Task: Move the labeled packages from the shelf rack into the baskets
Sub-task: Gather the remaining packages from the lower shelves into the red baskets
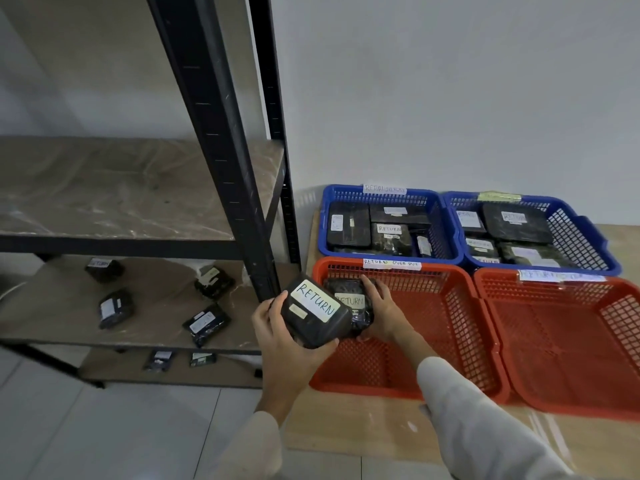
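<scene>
Black RETURN package (311,317) gripped in left hand (281,336), second RETURN package (349,300) gripped in right hand (381,311), over left red basket (436,327)

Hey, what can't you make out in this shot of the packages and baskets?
Head view only.
Rear package in the right hand: label partly hidden by the front package in the left hand.
Shelf packages: print too small.
Far right blue basket tag: blurred.
Rack top: cut off by the frame edge.
</scene>
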